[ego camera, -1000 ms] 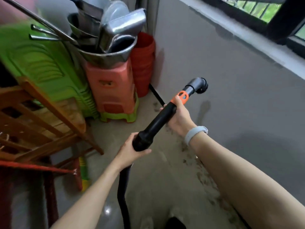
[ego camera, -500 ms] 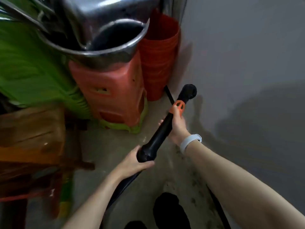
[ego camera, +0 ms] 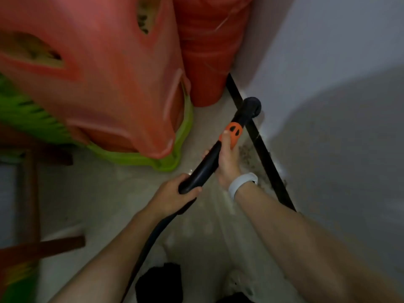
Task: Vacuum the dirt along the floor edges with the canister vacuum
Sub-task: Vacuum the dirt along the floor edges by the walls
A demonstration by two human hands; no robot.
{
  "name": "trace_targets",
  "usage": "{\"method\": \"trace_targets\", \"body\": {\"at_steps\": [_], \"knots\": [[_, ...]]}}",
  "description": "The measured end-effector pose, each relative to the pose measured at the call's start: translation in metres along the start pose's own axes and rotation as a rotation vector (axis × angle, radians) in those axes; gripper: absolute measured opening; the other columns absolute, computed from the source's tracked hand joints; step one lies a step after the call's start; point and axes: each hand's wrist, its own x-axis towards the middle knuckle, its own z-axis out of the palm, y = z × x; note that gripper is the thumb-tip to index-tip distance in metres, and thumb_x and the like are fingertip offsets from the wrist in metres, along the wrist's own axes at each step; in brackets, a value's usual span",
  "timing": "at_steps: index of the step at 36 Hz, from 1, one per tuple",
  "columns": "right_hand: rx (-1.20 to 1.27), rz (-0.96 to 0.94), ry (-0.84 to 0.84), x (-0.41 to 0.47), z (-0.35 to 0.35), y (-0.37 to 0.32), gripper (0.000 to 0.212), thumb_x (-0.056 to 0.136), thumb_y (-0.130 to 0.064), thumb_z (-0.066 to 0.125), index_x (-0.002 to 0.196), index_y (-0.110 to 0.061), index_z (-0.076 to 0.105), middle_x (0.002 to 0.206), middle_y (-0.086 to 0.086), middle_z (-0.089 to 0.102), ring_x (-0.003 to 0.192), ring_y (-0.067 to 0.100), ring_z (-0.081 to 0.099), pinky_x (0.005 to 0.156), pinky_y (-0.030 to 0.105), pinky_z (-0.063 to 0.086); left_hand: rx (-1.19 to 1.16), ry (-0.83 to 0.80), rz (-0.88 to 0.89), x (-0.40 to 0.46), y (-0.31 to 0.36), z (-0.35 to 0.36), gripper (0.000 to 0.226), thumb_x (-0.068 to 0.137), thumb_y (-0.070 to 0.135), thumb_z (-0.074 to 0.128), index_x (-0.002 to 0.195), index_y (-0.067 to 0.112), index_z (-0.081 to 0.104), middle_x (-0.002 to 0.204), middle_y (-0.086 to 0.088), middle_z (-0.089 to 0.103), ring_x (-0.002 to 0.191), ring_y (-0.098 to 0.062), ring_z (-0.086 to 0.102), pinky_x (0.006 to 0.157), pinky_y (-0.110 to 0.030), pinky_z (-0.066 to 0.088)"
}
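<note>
A black vacuum wand (ego camera: 203, 169) with an orange collar (ego camera: 234, 132) points down toward the floor edge. Its round black nozzle (ego camera: 252, 107) sits at the black skirting strip (ego camera: 260, 145) where the grey wall meets the floor. My right hand (ego camera: 227, 158) grips the wand just below the orange collar and wears a white wristband. My left hand (ego camera: 175, 193) grips the wand's lower end where the black hose (ego camera: 150, 239) joins. Dark dirt (ego camera: 248, 154) lies along the skirting beside my right hand.
A stack of salmon plastic stools (ego camera: 105, 79) over a green one (ego camera: 166, 160) stands close on the left. Stacked red buckets (ego camera: 207, 51) fill the corner beyond the nozzle. Wooden furniture legs (ego camera: 32, 248) are at the lower left. The grey wall (ego camera: 338, 106) is on the right.
My view has dropped much closer to the floor. The nozzle has come down from mid-air to the skirting at the wall's base. Both hands keep the same hold on the wand.
</note>
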Motion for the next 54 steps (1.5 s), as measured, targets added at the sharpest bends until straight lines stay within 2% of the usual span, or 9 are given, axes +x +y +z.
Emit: {"method": "trace_targets", "body": {"at_steps": [5, 9, 15, 23, 28, 37, 43, 51, 54], "knots": [[-0.147, -0.043, -0.022, 0.079, 0.0, 0.068, 0.094, 0.064, -0.076, 0.063, 0.138, -0.023, 0.041, 0.111, 0.009, 0.056, 0.108, 0.038, 0.06, 0.095, 0.057, 0.05, 0.062, -0.045, 0.008, 0.067, -0.066, 0.024, 0.025, 0.089, 0.042, 0.063, 0.095, 0.018, 0.058, 0.075, -0.004, 0.066, 0.062, -0.017, 0.064, 0.061, -0.04, 0.053], [-0.122, -0.08, -0.064, 0.124, -0.002, 0.096, 0.051, 0.081, -0.059, 0.057, 0.112, -0.019, 0.053, 0.095, 0.016, 0.058, 0.086, 0.032, 0.06, 0.088, 0.057, 0.054, 0.133, -0.028, 0.038, 0.107, -0.102, 0.031, 0.054, 0.08, 0.062, 0.055, 0.105, 0.014, 0.057, 0.081, -0.007, 0.066, 0.068, -0.018, 0.064, 0.066, -0.042, 0.053], [-0.136, -0.098, -0.015, 0.176, 0.008, 0.132, 0.022, 0.094, -0.038, 0.056, 0.086, -0.019, 0.05, 0.083, 0.017, 0.052, 0.076, 0.032, 0.056, 0.082, 0.059, 0.052, 0.182, -0.013, 0.018, 0.154, -0.145, 0.034, 0.026, 0.092, 0.043, 0.056, 0.103, 0.02, 0.054, 0.08, 0.0, 0.066, 0.068, -0.014, 0.065, 0.062, -0.035, 0.052], [-0.258, -0.124, -0.05, 0.228, 0.025, 0.129, 0.029, 0.095, -0.038, 0.056, 0.078, -0.016, 0.046, 0.073, 0.011, 0.049, 0.073, 0.03, 0.054, 0.079, 0.055, 0.053, 0.079, 0.132, -0.008, 0.197, -0.153, 0.046, 0.023, 0.093, 0.044, 0.053, 0.101, 0.024, 0.054, 0.084, 0.0, 0.066, 0.074, -0.019, 0.065, 0.066, -0.035, 0.052], [-0.211, -0.072, 0.011, 0.254, 0.026, 0.126, 0.043, 0.094, -0.042, 0.055, 0.124, -0.011, 0.051, 0.088, 0.007, 0.057, 0.089, 0.033, 0.061, 0.09, 0.058, 0.052, 0.012, 0.112, -0.013, 0.223, -0.15, 0.052, 0.028, 0.093, 0.044, 0.054, 0.101, 0.018, 0.058, 0.085, -0.005, 0.066, 0.079, -0.022, 0.065, 0.074, -0.041, 0.053], [-0.225, -0.102, 0.045, 0.274, 0.021, 0.13, 0.025, 0.088, -0.046, 0.056, 0.086, -0.021, 0.053, 0.082, 0.011, 0.058, 0.086, 0.034, 0.061, 0.091, 0.06, 0.05, -0.077, 0.133, -0.03, 0.233, -0.146, 0.062, 0.029, 0.092, 0.038, 0.058, 0.095, 0.009, 0.06, 0.081, -0.014, 0.066, 0.078, -0.03, 0.065, 0.068, -0.04, 0.052], [-0.115, -0.098, 0.111, 0.27, 0.012, 0.149, 0.058, 0.068, -0.059, 0.058, 0.106, -0.014, 0.058, 0.094, 0.015, 0.063, 0.098, 0.041, 0.064, 0.092, 0.059, 0.051, -0.004, 0.091, -0.021, 0.217, -0.152, 0.065, 0.028, 0.092, 0.038, 0.056, 0.093, 0.009, 0.058, 0.077, -0.01, 0.064, 0.069, -0.02, 0.061, 0.058, -0.027, 0.043], [-0.078, -0.002, 0.074, 0.259, 0.0, 0.169, 0.033, 0.096, -0.037, 0.055, 0.113, -0.01, 0.051, 0.074, 0.009, 0.053, 0.055, 0.023, 0.056, 0.055, 0.036, 0.056, 0.006, 0.084, 0.012, 0.2, -0.168, 0.065, 0.02, 0.092, 0.029, 0.059, 0.08, 0.014, 0.055, 0.063, 0.0, 0.056, 0.054, -0.003, 0.053, 0.049, -0.016, 0.037], [-0.078, -0.036, 0.101, 0.258, 0.003, 0.172, 0.046, 0.088, -0.045, 0.058, 0.116, -0.01, 0.052, 0.082, 0.01, 0.057, 0.07, 0.028, 0.06, 0.073, 0.049, 0.059, 0.001, 0.086, 0.023, 0.202, -0.17, 0.066, 0.019, 0.092, 0.028, 0.059, 0.077, 0.018, 0.054, 0.064, -0.001, 0.057, 0.055, -0.003, 0.054, 0.05, -0.017, 0.038]]}}
